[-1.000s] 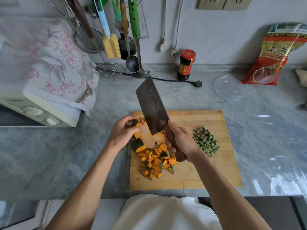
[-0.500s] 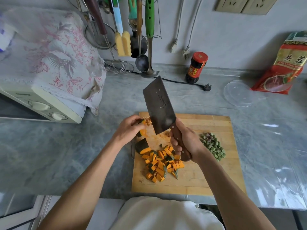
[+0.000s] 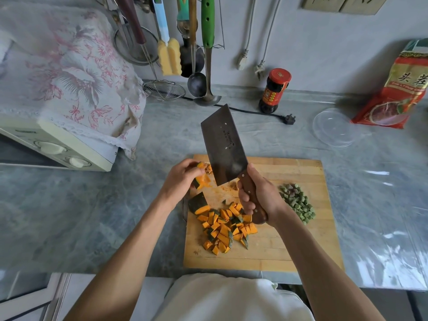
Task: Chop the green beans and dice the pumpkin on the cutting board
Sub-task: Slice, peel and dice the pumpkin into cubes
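Observation:
A wooden cutting board (image 3: 301,246) lies on the grey counter. My left hand (image 3: 181,179) holds a pumpkin wedge (image 3: 202,180) with orange flesh and dark green skin over the board's far left corner. My right hand (image 3: 259,195) grips the wooden handle of a cleaver (image 3: 223,144), whose blade is raised and points away from me. A second pumpkin wedge (image 3: 198,204) lies on the board beside a pile of diced pumpkin (image 3: 224,228). Chopped green beans (image 3: 297,201) sit in a heap at the board's right.
A cloth-covered toaster oven (image 3: 58,144) stands at the left. Utensils hang on the wall above a wire strainer (image 3: 164,90) and a ladle (image 3: 207,98). A sauce bottle (image 3: 274,90), a plug and cord (image 3: 288,118), a clear lid (image 3: 334,127) and a red packet (image 3: 398,89) lie behind the board.
The view has shifted, so everything sits slightly lower and further right in frame. Both hands keep their holds; the cleaver stays raised over the board.

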Tool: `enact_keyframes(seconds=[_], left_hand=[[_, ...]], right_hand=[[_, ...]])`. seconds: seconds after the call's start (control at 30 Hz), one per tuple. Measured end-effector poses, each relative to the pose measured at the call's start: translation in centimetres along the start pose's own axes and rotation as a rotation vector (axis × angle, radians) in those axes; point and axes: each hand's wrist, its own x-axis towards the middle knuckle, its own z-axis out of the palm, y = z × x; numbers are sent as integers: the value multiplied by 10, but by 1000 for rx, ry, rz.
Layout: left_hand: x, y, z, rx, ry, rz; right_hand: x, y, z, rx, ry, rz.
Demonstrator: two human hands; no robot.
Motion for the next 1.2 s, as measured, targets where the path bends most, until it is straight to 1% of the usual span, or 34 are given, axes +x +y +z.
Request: enact_keyframes(seconds=[0.17,0.23,0.3,0.4,0.5,0.6,0.7,0.8,0.9,1.03,1.1,1.2], left_hand=[[2,-6,1,-201,24,-68],[2,-8,0,-300,15,-78],[1,-8,-1,-482,-31,-87],[-2,-7,-2,-761,-99,-85],[-5,-3,7,-856,-116,-95],[-8,3,20,-871,-108,-147],[-12,8,34,-815,-115,-187],[-15,12,43,-703,-149,-165],[-18,14,47,-660,-177,-154],[-21,13,52,-572,-145,-141],[-26,15,56,-548,-147,-124],[-34,19,62,-532,-204,-84]], right_hand=[[-5,0,0,16,6,-2],[-9,0,0,-18,31,-21],[-15,0,-3,-97,75,-66],[-27,1,-9,-284,146,-160],[-36,5,-16,-394,188,-231],[-42,9,-19,-447,225,-269],[-48,16,-19,-451,265,-267],[-56,22,-21,-409,273,-280],[-65,28,-23,-323,272,-306],[-73,30,-25,-199,283,-339],[-72,29,-24,-205,317,-367],[-66,27,-22,-254,392,-369]])
